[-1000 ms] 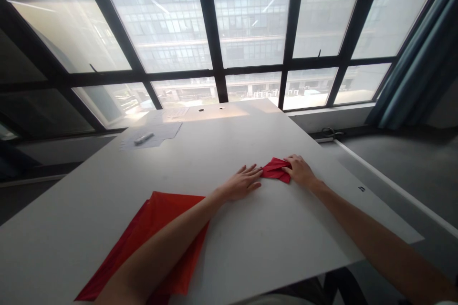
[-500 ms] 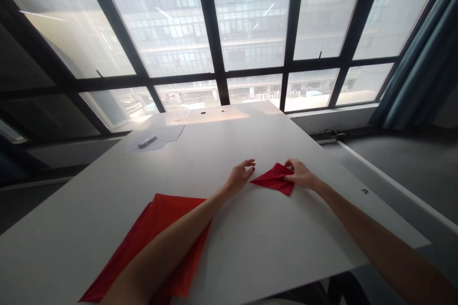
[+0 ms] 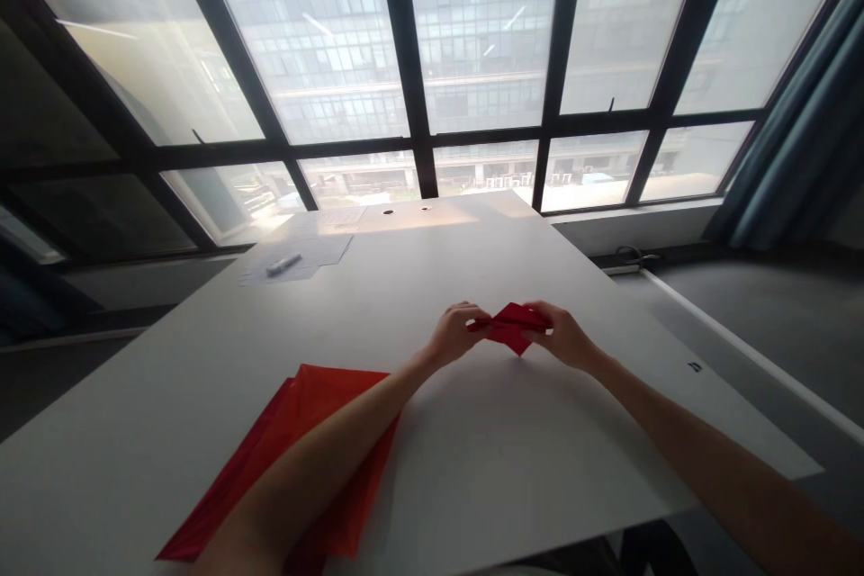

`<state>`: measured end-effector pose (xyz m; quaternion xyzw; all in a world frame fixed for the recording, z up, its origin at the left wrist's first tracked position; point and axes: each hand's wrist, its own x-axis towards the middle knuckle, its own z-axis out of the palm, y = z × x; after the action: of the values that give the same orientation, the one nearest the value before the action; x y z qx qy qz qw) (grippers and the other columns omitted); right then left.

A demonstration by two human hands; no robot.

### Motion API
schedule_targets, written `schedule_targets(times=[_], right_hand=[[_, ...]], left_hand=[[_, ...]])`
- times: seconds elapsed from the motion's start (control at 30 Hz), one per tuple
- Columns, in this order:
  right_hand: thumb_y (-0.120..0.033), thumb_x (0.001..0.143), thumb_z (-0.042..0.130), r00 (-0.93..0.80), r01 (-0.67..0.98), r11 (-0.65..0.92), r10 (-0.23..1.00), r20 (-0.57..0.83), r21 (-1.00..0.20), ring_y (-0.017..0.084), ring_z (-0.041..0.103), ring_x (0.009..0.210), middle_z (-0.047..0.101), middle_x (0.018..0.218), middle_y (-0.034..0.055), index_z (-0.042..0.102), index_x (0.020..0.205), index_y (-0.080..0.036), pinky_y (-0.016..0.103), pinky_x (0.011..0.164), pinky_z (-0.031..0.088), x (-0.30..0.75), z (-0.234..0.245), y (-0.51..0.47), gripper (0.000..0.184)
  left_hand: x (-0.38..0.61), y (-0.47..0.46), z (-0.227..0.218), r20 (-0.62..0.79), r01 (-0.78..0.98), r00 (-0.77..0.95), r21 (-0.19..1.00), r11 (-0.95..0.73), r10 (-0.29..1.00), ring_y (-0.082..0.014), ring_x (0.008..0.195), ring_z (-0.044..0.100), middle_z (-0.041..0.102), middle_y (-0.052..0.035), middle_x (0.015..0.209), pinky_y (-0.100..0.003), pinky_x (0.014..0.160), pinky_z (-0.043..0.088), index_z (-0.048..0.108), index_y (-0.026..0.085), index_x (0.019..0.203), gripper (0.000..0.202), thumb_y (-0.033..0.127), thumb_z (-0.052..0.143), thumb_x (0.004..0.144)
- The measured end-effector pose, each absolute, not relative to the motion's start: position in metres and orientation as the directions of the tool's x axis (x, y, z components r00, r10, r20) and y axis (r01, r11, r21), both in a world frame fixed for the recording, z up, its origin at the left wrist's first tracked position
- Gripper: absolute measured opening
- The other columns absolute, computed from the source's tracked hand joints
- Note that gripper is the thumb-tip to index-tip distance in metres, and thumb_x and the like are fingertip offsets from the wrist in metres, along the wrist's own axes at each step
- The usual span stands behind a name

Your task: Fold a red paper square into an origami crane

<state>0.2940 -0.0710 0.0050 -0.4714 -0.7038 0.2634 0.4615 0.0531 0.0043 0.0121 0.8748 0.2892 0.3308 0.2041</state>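
A small folded red paper [image 3: 511,324] is held between my two hands, its lower point near the tabletop. My left hand [image 3: 457,333] pinches its left end between thumb and fingers. On the opposite end, my right hand [image 3: 562,335] grips the paper, with the thumb below and fingers above. Under my left forearm lies a stack of red and orange sheets [image 3: 337,405] on the white table [image 3: 472,450]; the arm hides part of it.
White papers [image 3: 330,249] lie at the table's far left, with a pale pen-like object [image 3: 283,265] on top. Two round holes are near the far edge. Large windows [image 3: 479,36] stand behind the table, and a blue curtain [image 3: 776,153] hangs at the right.
My left hand was apart from the red paper with its fingers spread; now it has hold of the left end. The paper has been turned and lifted slightly, with my right hand still on it.
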Motion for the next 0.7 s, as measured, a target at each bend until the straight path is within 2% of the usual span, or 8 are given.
schedule_targets(times=[0.07, 0.17, 0.27, 0.33, 0.43, 0.53, 0.63, 0.7], right_hand=[[-0.021, 0.084, 0.065, -0.088, 0.495, 0.513, 0.832, 0.547, -0.701, 0.021, 0.065, 0.085, 0.07, 0.093, 0.005, 0.067, 0.096, -0.022, 0.035, 0.075, 0.054, 0.294, 0.007, -0.073, 0.012], [-0.015, 0.088, 0.059, -0.118, 0.61, 0.634, 0.665, 0.737, -0.475, 0.022, 0.061, 0.091, 0.067, 0.096, 0.0066, 0.069, 0.092, -0.023, 0.036, 0.079, 0.052, 0.293, 0.008, -0.076, 0.013], [-0.011, 0.09, 0.055, -0.207, 0.724, 0.619, 0.617, 0.76, -0.305, 0.023, 0.058, 0.094, 0.066, 0.098, 0.0089, 0.069, 0.094, -0.022, 0.038, 0.083, 0.051, 0.29, 0.002, -0.073, 0.019], [-0.007, 0.089, 0.052, -0.297, 0.756, 0.602, 0.666, 0.684, -0.258, 0.024, 0.058, 0.097, 0.066, 0.101, 0.01, 0.07, 0.094, -0.021, 0.038, 0.085, 0.05, 0.288, -0.003, -0.07, 0.023], [0.001, 0.081, 0.05, -0.429, 0.737, 0.618, 0.74, 0.518, -0.272, 0.024, 0.058, 0.104, 0.066, 0.11, 0.0087, 0.072, 0.101, -0.022, 0.038, 0.09, 0.05, 0.287, -0.009, -0.067, 0.037], [0.004, 0.074, 0.048, -0.495, 0.688, 0.638, 0.762, 0.419, -0.347, 0.024, 0.058, 0.111, 0.067, 0.118, 0.0054, 0.07, 0.113, -0.025, 0.039, 0.097, 0.048, 0.288, -0.011, -0.069, 0.054], [0.004, 0.074, 0.046, -0.458, 0.661, 0.617, 0.783, 0.421, -0.428, 0.024, 0.059, 0.113, 0.068, 0.119, 0.0049, 0.07, 0.117, -0.026, 0.039, 0.1, 0.046, 0.291, -0.013, -0.07, 0.057], [0.0, 0.079, 0.05, -0.396, 0.669, 0.584, 0.804, 0.444, -0.46, 0.024, 0.06, 0.112, 0.069, 0.117, 0.0059, 0.069, 0.118, -0.026, 0.04, 0.1, 0.047, 0.295, -0.014, -0.069, 0.051]], left_hand=[[0.054, -0.002, 0.016, 0.612, 0.417, 0.545, 0.396, -0.818, 0.574, -0.0196, 0.096, 0.061, 0.072, -0.0035, 0.096, -0.035, 0.093, 0.041, 0.073, 0.022, 0.091, 0.012, 0.021, 0.062, 0.089], [0.057, -0.01, 0.014, 0.688, 0.516, 0.487, 0.271, -0.813, 0.538, -0.0226, 0.116, 0.054, 0.066, -0.0054, 0.12, -0.04, 0.103, 0.036, 0.069, 0.026, 0.112, 0.031, 0.012, 0.056, 0.088], [0.06, -0.011, 0.006, 0.652, 0.568, 0.448, 0.32, -0.758, 0.611, -0.0238, 0.126, 0.047, 0.056, -0.0093, 0.134, -0.042, 0.105, 0.038, 0.05, 0.022, 0.139, 0.066, -0.004, 0.044, 0.079], [0.061, -0.009, 0.0, 0.618, 0.536, 0.448, 0.393, -0.747, 0.647, -0.0227, 0.125, 0.049, 0.057, -0.0097, 0.132, -0.04, 0.104, 0.041, 0.048, 0.019, 0.14, 0.072, -0.008, 0.04, 0.074], [0.062, -0.009, -0.006, 0.535, 0.449, 0.558, 0.448, -0.773, 0.634, -0.0206, 0.116, 0.055, 0.062, -0.0075, 0.124, -0.035, 0.102, 0.045, 0.058, 0.02, 0.13, 0.056, -0.001, 0.042, 0.081], [0.063, -0.013, -0.008, 0.403, 0.447, 0.683, 0.43, -0.784, 0.61, -0.0234, 0.113, 0.058, 0.063, -0.008, 0.125, -0.037, 0.101, 0.046, 0.06, 0.021, 0.128, 0.036, 0.025, 0.053, 0.092], [0.061, -0.014, -0.006, 0.303, 0.476, 0.737, 0.403, -0.782, 0.604, -0.0288, 0.116, 0.057, 0.06, -0.0099, 0.13, -0.04, 0.1, 0.046, 0.056, 0.022, 0.134, 0.059, 0.054, 0.065, 0.085], [0.059, -0.013, -0.005, 0.265, 0.481, 0.753, 0.403, -0.779, 0.602, -0.0306, 0.117, 0.057, 0.057, -0.0108, 0.134, -0.04, 0.1, 0.047, 0.053, 0.023, 0.138, 0.074, 0.06, 0.071, 0.077]])
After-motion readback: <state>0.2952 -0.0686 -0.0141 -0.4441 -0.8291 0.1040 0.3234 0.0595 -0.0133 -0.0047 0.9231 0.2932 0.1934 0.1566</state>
